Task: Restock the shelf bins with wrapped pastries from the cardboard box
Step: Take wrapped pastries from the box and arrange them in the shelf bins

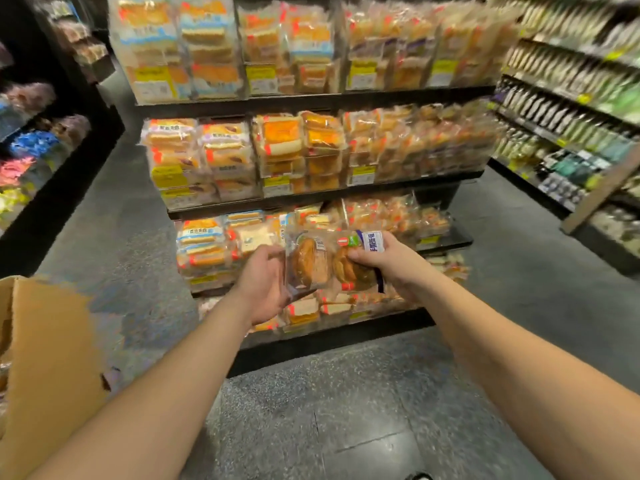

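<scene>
My left hand [265, 284] holds a clear-wrapped brown pastry [309, 263] upright by its left side. My right hand [389, 263] grips a second wrapped pastry [349, 268] with a blue-and-white label, right beside the first. Both packs hover in front of the lower shelf bins [221, 247] of the pastry rack. The cardboard box [48, 358] stands at the lower left with a flap raised; its inside is barely visible.
The rack has several tiers of clear bins [294, 150] packed with wrapped cakes and bread. A dark shelf unit with coloured goods [38, 150] lines the left, another shelf of packets [571, 109] the right. Grey speckled floor [346, 410] lies between me and the rack.
</scene>
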A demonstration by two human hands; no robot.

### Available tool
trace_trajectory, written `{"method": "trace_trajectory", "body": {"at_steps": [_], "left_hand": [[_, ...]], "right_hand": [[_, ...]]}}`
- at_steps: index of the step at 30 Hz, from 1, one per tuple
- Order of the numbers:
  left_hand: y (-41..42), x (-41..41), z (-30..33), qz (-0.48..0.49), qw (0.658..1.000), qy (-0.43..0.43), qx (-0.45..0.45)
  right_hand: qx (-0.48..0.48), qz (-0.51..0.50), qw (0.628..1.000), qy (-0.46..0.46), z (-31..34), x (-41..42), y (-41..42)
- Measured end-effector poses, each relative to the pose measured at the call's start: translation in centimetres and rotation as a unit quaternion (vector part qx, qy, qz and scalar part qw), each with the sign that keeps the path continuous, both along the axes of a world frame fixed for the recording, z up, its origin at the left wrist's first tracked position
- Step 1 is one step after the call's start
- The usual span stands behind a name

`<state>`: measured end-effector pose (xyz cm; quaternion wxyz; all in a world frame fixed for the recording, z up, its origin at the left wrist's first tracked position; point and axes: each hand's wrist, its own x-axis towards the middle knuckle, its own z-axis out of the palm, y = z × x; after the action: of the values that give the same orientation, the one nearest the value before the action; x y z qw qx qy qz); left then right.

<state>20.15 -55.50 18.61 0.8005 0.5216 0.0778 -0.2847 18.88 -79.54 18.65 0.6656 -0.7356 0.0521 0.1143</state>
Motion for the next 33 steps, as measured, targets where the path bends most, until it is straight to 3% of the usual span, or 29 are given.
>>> {"method": "trace_trajectory", "body": {"at_steps": [6,14,17,21,25,33], "left_hand": [[-13.6,1.7,0.3,-0.079,0.996,-0.012,0.028],[-30.4,4.7,-0.5,-0.14,0.99,0.015,0.0],[-34.6,5.5,0.1,-0.176,0.983,-0.013,0.046],[-37.7,8.1,0.8,-0.283,0.936,-0.116,0.173],[-40.5,10.5,0.8,-0.406,0.833,-0.233,0.294],[-46.7,15.9,-1.3,-0.46,0.789,-0.274,0.302]], "right_hand": [[0.002,-0.051,0.999,-0.003,-0.6,-0.4,-14.1],[0.005,-0.088,0.996,-0.029,-1.1,-0.2,-29.2],[0.022,-0.132,0.991,-0.02,-2.0,0.0,-34.2],[0.058,-0.179,0.982,-0.014,-2.9,1.0,-39.1],[0.106,-0.194,0.975,-0.006,-3.8,2.8,-41.5],[0.14,-0.18,0.974,-0.006,-6.4,9.6,-43.2]]}}
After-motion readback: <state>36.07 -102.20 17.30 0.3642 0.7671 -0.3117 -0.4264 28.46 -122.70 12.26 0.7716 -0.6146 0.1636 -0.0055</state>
